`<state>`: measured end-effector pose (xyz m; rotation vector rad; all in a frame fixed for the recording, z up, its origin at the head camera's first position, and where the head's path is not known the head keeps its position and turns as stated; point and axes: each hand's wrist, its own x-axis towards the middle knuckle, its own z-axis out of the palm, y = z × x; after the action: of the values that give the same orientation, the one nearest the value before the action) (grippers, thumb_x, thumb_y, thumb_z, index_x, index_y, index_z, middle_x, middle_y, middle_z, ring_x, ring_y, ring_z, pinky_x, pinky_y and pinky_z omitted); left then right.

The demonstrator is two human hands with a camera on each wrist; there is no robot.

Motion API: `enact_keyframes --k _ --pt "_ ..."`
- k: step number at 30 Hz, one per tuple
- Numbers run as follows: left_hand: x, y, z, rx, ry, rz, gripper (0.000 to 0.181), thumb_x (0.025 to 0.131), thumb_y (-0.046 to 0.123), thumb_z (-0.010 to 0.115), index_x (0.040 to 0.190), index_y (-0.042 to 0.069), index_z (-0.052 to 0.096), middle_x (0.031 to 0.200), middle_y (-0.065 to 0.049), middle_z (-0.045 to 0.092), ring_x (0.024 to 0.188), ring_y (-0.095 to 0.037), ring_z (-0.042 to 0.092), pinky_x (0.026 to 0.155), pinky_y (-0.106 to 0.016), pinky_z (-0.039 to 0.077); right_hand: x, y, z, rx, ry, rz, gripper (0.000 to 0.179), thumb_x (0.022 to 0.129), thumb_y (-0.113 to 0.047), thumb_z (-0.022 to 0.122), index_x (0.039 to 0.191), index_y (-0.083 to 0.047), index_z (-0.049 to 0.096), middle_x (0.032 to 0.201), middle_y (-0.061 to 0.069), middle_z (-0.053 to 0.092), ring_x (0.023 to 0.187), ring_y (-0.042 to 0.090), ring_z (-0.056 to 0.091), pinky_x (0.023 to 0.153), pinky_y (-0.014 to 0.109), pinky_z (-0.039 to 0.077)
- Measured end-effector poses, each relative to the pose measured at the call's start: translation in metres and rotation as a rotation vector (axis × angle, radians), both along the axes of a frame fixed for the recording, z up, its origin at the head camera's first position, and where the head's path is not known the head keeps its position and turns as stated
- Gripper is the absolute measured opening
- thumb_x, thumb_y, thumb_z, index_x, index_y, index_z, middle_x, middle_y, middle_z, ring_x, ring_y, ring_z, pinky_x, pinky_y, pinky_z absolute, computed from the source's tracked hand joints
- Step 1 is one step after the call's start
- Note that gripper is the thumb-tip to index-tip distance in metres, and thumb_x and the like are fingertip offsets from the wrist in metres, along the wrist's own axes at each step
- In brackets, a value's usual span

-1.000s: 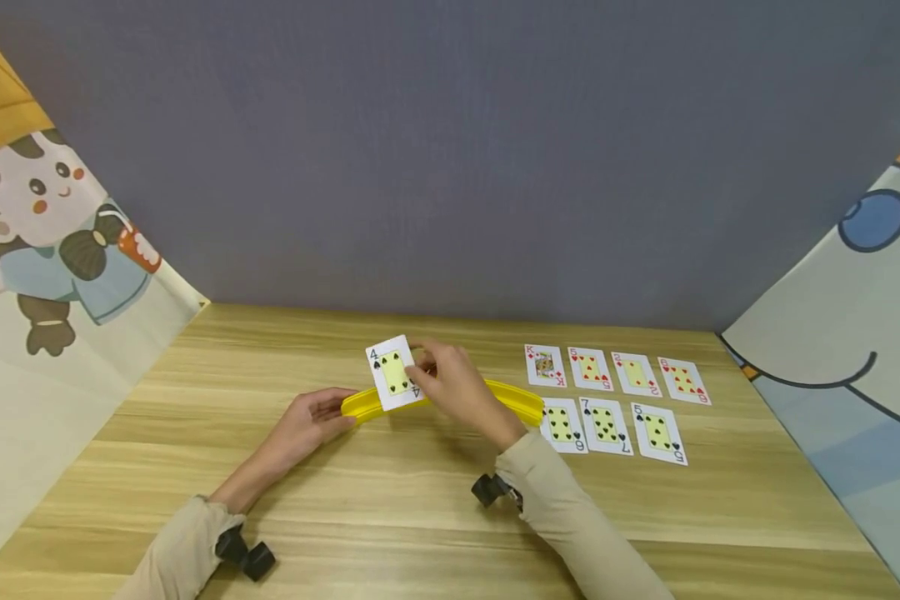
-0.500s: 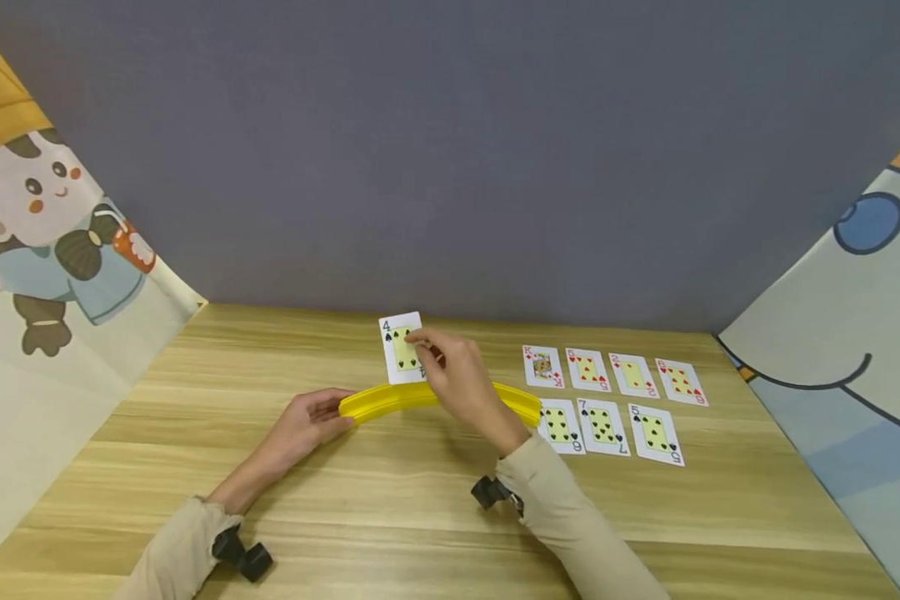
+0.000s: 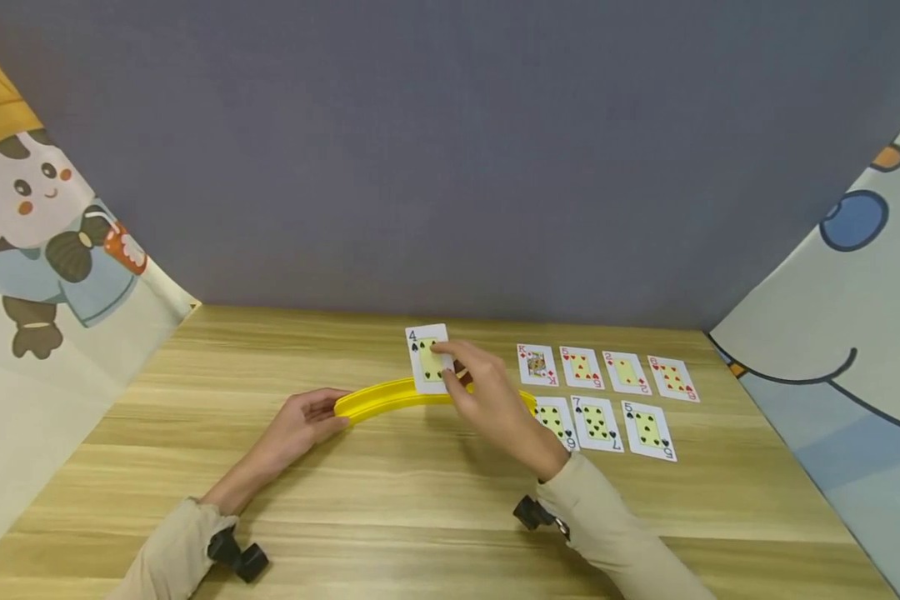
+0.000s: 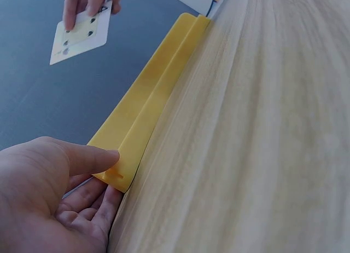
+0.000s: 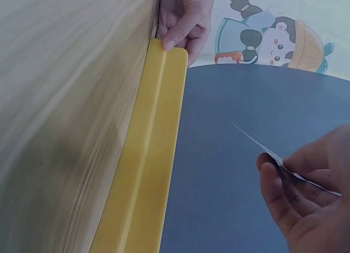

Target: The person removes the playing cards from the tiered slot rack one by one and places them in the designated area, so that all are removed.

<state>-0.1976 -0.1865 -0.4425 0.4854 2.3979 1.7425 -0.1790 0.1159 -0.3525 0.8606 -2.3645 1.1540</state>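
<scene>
A curved yellow card holder (image 3: pixel 378 402) with a groove along it stands on the wooden table. My left hand (image 3: pixel 306 421) grips its left end, thumb on the front and fingers behind, as the left wrist view shows. Between thumb and fingers my right hand (image 3: pixel 491 400) pinches the four of spades (image 3: pixel 429 358) by its right side. The card is upright, face toward me, and overlaps the top of the holder in the head view. In the right wrist view the playing card (image 5: pixel 254 141) appears edge-on, apart from the yellow holder. The right forearm and hand cover part of the holder.
Face-up cards lie in two rows at the right: a king of diamonds (image 3: pixel 537 365) and other red cards behind, several spades such as the seven (image 3: pixel 598 423) in front. The nearest spade card sits right by the holder's right end. A grey wall (image 3: pixel 450 167) closes the back.
My right hand lifted the four of spades up and away from the holder's front, then carried it to the right and slightly down. The left hand keeps its grip on the holder's end.
</scene>
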Motion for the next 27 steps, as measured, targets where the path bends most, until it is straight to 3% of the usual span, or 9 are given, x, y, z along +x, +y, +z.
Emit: enact_keyframes --k 12,20,27 --pt "-0.002 0.0 -0.002 -0.012 0.002 0.005 0.04 0.091 0.008 0.073 0.128 -0.001 0.063 0.126 -0.02 0.063 0.112 -0.029 0.064 0.091 -0.023 0.054 0.018 0.037 0.001 0.039 0.051 -0.062 0.038 0.09 0.009 0.065 0.127 0.0 0.063 0.119 0.012 0.067 0.084 0.017 0.064 0.071 0.024 0.058" --pt "-0.001 -0.001 -0.001 -0.004 -0.002 -0.001 0.04 0.091 0.008 0.072 0.129 0.0 0.062 0.127 -0.02 0.063 0.113 -0.031 0.063 0.092 -0.023 0.054 0.027 0.062 0.003 0.044 0.129 -0.117 0.038 0.086 0.011 0.068 0.123 0.0 0.065 0.118 0.013 0.068 0.082 0.017 0.065 0.068 0.026 0.059" --pt "-0.001 0.0 -0.001 -0.015 0.006 0.004 0.04 0.091 0.008 0.072 0.129 0.0 0.063 0.126 -0.02 0.063 0.112 -0.028 0.064 0.091 -0.023 0.054 0.035 0.087 -0.005 0.079 0.113 -0.18 0.04 0.086 0.01 0.069 0.124 -0.003 0.065 0.116 0.01 0.068 0.081 0.013 0.064 0.067 0.026 0.059"
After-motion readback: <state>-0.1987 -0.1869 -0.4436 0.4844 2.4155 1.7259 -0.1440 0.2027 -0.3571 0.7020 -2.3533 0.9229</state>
